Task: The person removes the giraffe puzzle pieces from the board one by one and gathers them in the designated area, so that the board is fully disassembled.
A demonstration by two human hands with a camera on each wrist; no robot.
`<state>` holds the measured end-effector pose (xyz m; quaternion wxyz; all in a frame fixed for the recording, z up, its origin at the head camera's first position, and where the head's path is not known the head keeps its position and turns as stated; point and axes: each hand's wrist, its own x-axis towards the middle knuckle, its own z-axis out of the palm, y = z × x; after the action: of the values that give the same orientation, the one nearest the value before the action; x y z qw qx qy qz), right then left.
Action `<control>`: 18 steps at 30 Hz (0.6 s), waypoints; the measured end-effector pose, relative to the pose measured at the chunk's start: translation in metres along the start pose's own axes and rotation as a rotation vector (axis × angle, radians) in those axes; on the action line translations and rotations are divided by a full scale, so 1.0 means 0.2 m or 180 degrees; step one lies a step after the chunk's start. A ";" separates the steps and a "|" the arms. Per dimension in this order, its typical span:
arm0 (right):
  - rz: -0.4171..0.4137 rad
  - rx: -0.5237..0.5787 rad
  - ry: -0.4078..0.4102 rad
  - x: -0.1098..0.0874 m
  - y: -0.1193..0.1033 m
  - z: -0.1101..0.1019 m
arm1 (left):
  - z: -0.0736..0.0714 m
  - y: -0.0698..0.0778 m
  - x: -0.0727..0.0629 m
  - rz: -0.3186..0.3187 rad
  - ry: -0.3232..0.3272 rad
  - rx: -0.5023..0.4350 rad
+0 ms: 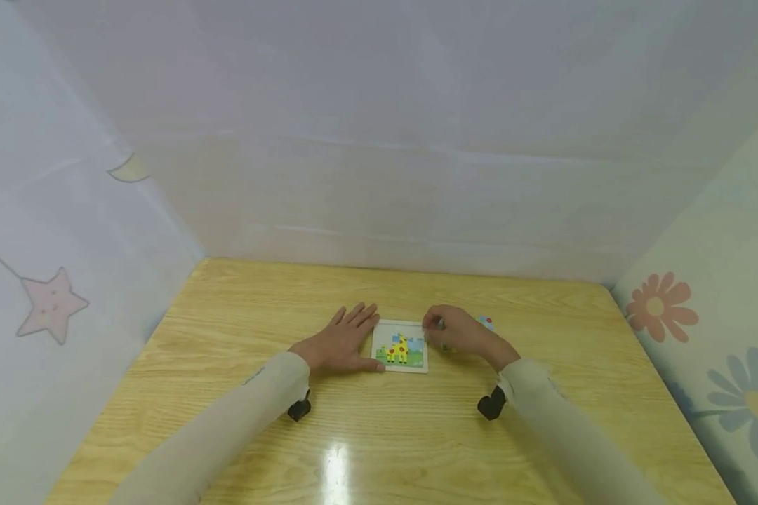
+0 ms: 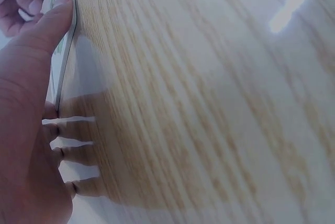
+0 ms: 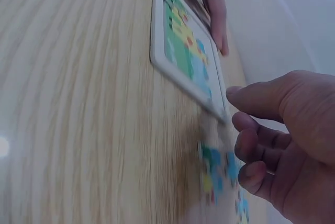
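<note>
A white-framed jigsaw tray (image 1: 400, 370) lies on the table, partly filled with a picture of a yellow giraffe (image 1: 398, 351) on green and blue. My left hand (image 1: 344, 344) spreads flat at the tray's left side, with its thumb (image 2: 60, 14) on the near corner and fingertips at the far corner. Beside the tray's right edge hovers my right hand (image 1: 457, 330), its fingers loosely bent. In the right wrist view a small gap shows between thumb (image 3: 256, 98) and forefinger, and no piece is visible there. Loose jigsaw pieces (image 3: 217, 169) lie below that hand, blurred.
Another colourful piece (image 1: 486, 322) shows just past the right hand on the wooden table (image 1: 391, 442). Pale cloth walls (image 1: 391, 203) stand behind and at both sides. Black wrist mounts (image 1: 491, 404) hang under both sleeves.
</note>
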<state>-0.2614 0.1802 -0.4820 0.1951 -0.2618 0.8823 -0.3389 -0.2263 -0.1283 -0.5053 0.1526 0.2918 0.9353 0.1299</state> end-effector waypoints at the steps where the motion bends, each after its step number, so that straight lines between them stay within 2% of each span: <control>1: 0.0006 -0.0033 -0.0029 0.02 -0.02 0.01 | 0.00 0.00 0.00 -0.0004 0.0005 0.0004; 9: 0.0092 -0.0487 -0.0284 0.13 -0.14 0.11 | 0.00 0.02 -0.01 -0.0009 0.0024 0.0042; 18: 0.0218 -0.0439 -0.0445 0.17 -0.20 0.13 | 0.01 0.00 0.01 -0.0009 0.0053 0.0100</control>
<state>-0.2620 0.1224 -0.4776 0.2492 -0.2673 0.8962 -0.2514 -0.2268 -0.1271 -0.5080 0.1404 0.2919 0.9388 0.1173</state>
